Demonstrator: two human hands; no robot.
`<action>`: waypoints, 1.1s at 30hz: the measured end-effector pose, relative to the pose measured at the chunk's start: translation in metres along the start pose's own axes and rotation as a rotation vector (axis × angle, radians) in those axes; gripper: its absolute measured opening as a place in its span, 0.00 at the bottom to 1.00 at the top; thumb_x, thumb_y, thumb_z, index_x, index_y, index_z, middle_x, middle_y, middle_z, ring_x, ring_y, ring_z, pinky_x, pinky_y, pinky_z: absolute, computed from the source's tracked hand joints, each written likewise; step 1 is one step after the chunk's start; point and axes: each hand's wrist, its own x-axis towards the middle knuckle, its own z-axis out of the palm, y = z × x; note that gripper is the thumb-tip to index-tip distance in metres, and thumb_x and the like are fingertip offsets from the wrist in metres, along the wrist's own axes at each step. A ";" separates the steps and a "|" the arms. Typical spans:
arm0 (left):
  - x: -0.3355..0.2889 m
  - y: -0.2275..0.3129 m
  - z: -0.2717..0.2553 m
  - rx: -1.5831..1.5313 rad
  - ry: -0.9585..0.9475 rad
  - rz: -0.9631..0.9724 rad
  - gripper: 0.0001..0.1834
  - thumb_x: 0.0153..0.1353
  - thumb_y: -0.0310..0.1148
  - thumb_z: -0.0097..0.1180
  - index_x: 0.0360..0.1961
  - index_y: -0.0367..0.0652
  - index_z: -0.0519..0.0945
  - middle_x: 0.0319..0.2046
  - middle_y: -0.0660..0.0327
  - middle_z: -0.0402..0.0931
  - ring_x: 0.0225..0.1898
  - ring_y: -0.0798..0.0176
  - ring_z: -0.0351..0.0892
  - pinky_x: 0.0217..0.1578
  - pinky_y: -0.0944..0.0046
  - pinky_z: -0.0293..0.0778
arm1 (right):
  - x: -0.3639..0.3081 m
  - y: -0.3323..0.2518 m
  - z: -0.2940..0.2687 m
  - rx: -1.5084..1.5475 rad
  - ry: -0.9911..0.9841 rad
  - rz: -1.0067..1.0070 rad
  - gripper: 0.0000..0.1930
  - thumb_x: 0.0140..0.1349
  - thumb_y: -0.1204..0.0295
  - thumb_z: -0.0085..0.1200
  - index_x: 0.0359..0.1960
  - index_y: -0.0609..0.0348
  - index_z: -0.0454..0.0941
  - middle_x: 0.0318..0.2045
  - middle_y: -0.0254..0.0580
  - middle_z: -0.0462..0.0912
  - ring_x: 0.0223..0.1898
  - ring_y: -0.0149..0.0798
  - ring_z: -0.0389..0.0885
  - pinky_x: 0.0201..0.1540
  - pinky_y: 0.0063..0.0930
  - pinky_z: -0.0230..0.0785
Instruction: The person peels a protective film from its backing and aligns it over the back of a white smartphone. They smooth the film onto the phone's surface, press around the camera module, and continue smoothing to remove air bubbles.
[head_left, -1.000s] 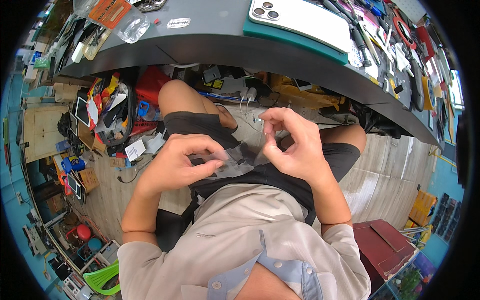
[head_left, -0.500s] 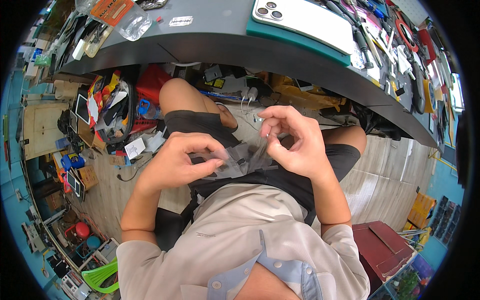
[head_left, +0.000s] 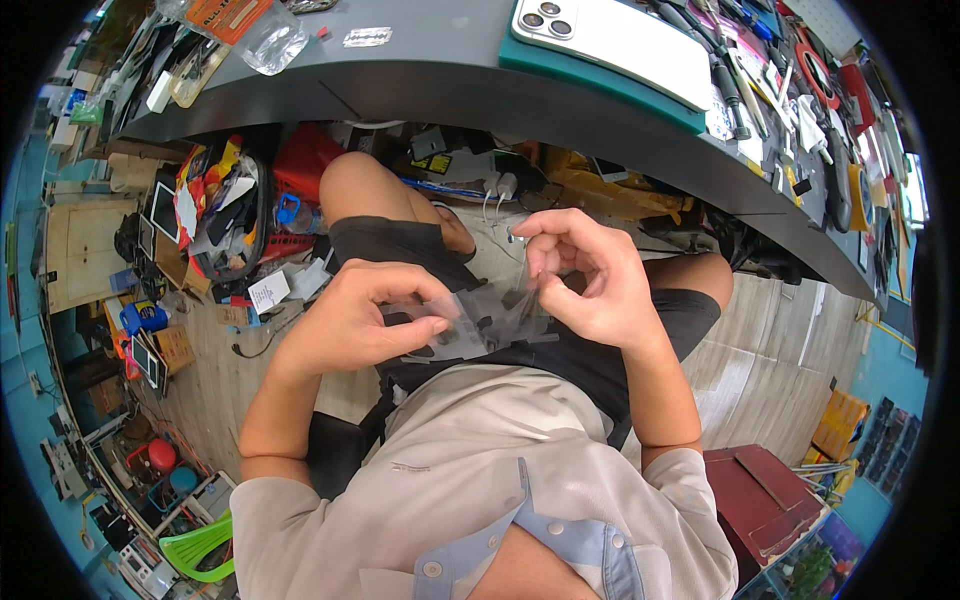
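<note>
Above my lap, a crumpled piece of clear plastic film [head_left: 465, 325], perhaps a small bag, stretches between both hands. My left hand [head_left: 365, 315] pinches its left side between thumb and fingers. Closed on the film's right edge, my right hand [head_left: 590, 275] has thumb and forefinger curled together. Something small and shiny shows at the right fingertips, too small to name. Dark patches show through the film; whether they lie in it or behind it I cannot tell.
Ahead, a grey desk bears a white phone [head_left: 620, 45] on a teal slab [head_left: 600, 88], a razor blade [head_left: 367, 37], a clear bottle [head_left: 265, 40] and many tools at right. Beneath stands a full waste bin [head_left: 262, 215]. A dark red box [head_left: 765, 500] sits at my right.
The film has spread slightly between my hands and its folds have shifted. Both hands keep nearly the same place and grip.
</note>
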 end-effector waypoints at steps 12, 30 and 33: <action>0.000 -0.001 -0.001 0.043 0.011 0.019 0.07 0.67 0.20 0.70 0.45 0.31 0.91 0.41 0.56 0.92 0.41 0.65 0.93 0.47 0.65 0.87 | 0.002 -0.003 0.001 -0.152 0.024 -0.036 0.25 0.53 0.84 0.56 0.55 0.62 0.87 0.35 0.33 0.83 0.29 0.21 0.79 0.32 0.19 0.71; -0.001 -0.001 -0.001 0.068 0.009 0.057 0.07 0.67 0.19 0.71 0.45 0.31 0.91 0.40 0.56 0.92 0.39 0.64 0.94 0.44 0.65 0.87 | 0.003 -0.008 0.000 -0.167 -0.015 -0.016 0.24 0.53 0.83 0.54 0.52 0.62 0.89 0.37 0.34 0.84 0.26 0.21 0.81 0.29 0.18 0.67; -0.001 0.000 -0.002 0.062 0.004 0.043 0.07 0.67 0.19 0.71 0.45 0.31 0.90 0.40 0.56 0.92 0.39 0.65 0.94 0.44 0.65 0.87 | 0.004 -0.009 -0.002 -0.199 -0.037 -0.017 0.24 0.52 0.84 0.54 0.53 0.62 0.89 0.36 0.33 0.83 0.25 0.21 0.81 0.28 0.18 0.67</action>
